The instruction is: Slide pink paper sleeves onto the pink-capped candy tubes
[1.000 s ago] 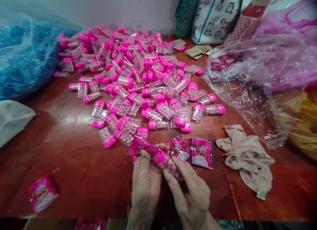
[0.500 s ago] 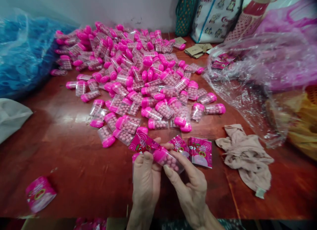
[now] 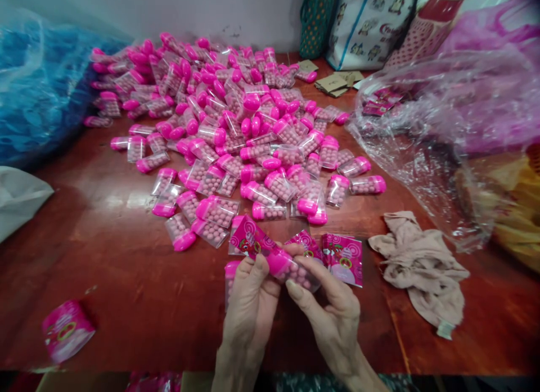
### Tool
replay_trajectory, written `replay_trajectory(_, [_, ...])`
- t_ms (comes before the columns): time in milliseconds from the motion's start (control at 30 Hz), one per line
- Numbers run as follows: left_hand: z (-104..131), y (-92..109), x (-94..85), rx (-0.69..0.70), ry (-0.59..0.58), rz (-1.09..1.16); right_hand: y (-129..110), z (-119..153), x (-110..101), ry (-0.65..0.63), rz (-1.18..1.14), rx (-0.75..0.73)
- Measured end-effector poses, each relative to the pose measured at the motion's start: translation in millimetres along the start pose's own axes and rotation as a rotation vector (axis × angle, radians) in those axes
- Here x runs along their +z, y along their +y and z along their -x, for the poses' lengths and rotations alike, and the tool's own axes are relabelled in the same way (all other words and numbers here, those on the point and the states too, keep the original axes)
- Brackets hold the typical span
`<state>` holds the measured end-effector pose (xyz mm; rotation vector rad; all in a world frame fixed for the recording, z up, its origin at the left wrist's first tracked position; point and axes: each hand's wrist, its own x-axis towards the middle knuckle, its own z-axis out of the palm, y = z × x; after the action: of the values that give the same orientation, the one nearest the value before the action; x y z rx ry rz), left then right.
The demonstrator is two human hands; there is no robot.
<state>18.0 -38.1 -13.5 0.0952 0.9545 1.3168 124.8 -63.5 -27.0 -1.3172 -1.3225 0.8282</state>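
Between the thumb and fingers of my right hand (image 3: 331, 302) is a clear candy container (image 3: 298, 275) with a pink cap, full of small pink balls. My left hand (image 3: 251, 291) pinches a printed pink sleeve (image 3: 252, 237), whose edge meets the capped end of the container; whether the cap is inside it I cannot tell. Just beyond my hands, a stack of flat printed sleeves (image 3: 342, 259) lies on the table, with another sleeve (image 3: 307, 244) partly hidden by my fingers. A capped container (image 3: 230, 279) lies beside my left hand, partly covered by it.
A large heap of pink-capped containers (image 3: 228, 116) spreads over the wooden table (image 3: 139, 302). One sleeved container (image 3: 68, 331) lies at front left. A beige cloth (image 3: 422, 268) and clear plastic bag (image 3: 426, 156) are at right; a blue bag (image 3: 46, 94) stands at left.
Both hands have shifted slightly right with the container and the sleeve. The sleeve has tilted more steeply, and more of the container beside my left hand shows.
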Motion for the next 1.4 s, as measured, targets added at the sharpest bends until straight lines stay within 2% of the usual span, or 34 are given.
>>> replay_trajectory(100, [1.2,-1.1,2.1,0.003,0.000,0.049,1.8,1.5,1.8,0.044,0.045,-0.047])
replay_trajectory(233, [1.1,0.9,3.7,0.035,0.004,-0.018,0.4,-0.3,4.6,0.054,0.104,-0.153])
replay_trajectory(367, [1.7,3.3,5.0,0.092,-0.016,-0.067,-0.9,-1.2,5.0,0.019,0.127,-0.139])
replay_trajectory(467, [3.0,1.7,6.7,0.111,-0.078,-0.066,-1.9,-0.3,3.5,0.058,0.137,-0.136])
replay_trajectory(567, [4.5,-3.7,8.8,0.071,-0.108,-0.045,-2.8,1.1,2.3,0.108,0.137,-0.115])
replay_trajectory(800, [9.4,-15.8,12.0,0.019,0.018,0.018,-2.4,6.7,8.1,0.107,0.015,0.068])
replay_trajectory(933, [11.2,-10.2,8.4,0.042,0.071,0.009,-5.0,6.1,12.2,0.078,-0.133,0.208])
replay_trajectory(1067, [11.4,-4.5,7.0,0.065,0.110,-0.091,-6.8,6.1,15.5,0.052,-0.229,0.301])
replay_trajectory(1267, [9.9,-2.4,8.6,0.096,0.123,-0.146,-9.7,5.6,17.2,0.094,-0.150,0.222])
replay_trajectory(1400, [8.1,-0.1,7.2,0.088,0.092,-0.101,-15.0,1.9,16.0,0.028,-0.344,0.391])
